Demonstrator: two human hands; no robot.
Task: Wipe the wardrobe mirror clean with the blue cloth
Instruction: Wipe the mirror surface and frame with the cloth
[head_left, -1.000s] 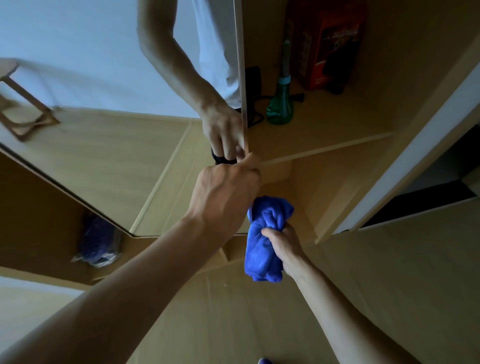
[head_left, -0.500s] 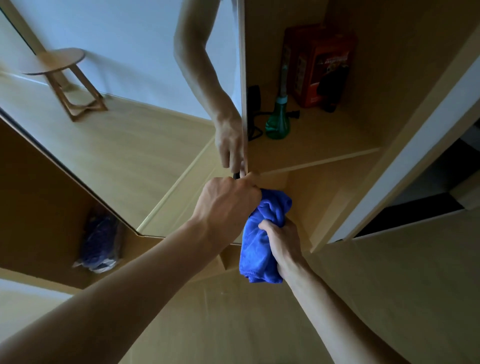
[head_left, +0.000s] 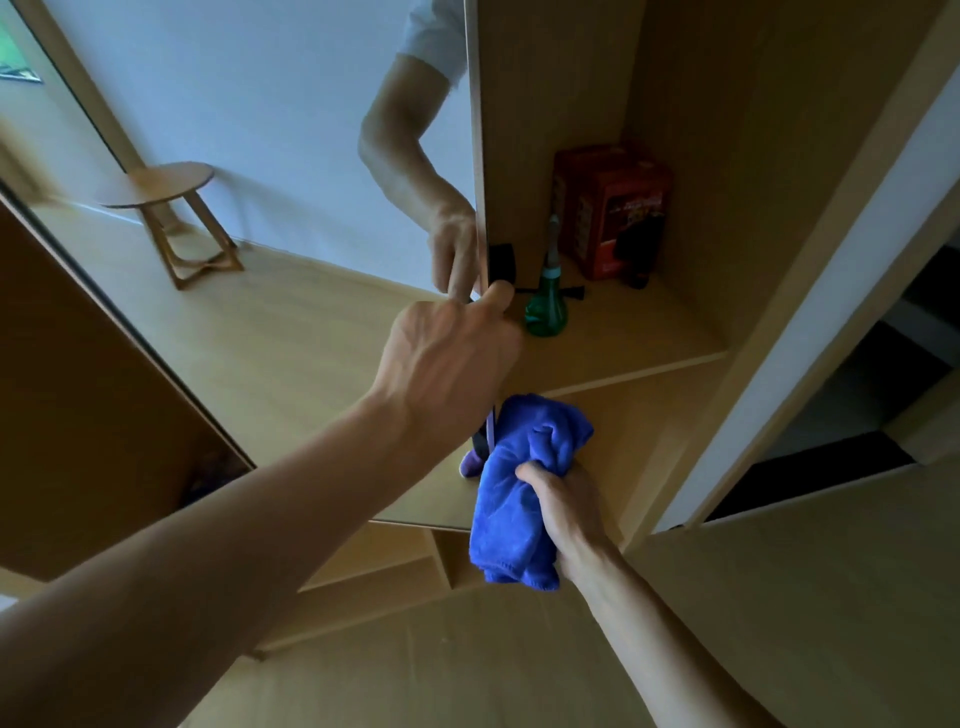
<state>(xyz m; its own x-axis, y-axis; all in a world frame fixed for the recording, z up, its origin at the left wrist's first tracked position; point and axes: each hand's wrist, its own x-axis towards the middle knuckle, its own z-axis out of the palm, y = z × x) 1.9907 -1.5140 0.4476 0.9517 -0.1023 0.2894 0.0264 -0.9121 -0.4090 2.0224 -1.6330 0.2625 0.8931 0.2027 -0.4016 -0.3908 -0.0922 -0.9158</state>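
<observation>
**MIRROR DOOR GRIPPED AT ITS EDGE, CLOTH HELD BESIDE LOWER CORNER**

Found the left hand (head_left: 452, 358) curled round the free upright edge of the mirror (head_left: 270, 322), with the thumb on the shelf side and the fingers wrapped to the glass side, as the reflection shows. Found the right hand (head_left: 569, 512) lower down, closed tight on the bunched blue cloth (head_left: 519, 499). Placed the cloth just right of the mirror's lower corner, close against the edge. Could not tell whether it touches the edge. Noted a patch of blue reflected in the glass at that corner.

Recorded broad glass left of the gripping hand, reflecting wall, floor and a round stool (head_left: 171, 218). Recorded an open shelf (head_left: 639, 332) behind the edge, bearing a green spray bottle (head_left: 545, 309), a red box (head_left: 610, 213) further back and a small black item (head_left: 501, 262) just beside the mirror edge. Marked the bottle as near the left thumb. Noted a white upright panel (head_left: 810, 332) bounding the shelf on the right, with a dark gap beyond it.
</observation>
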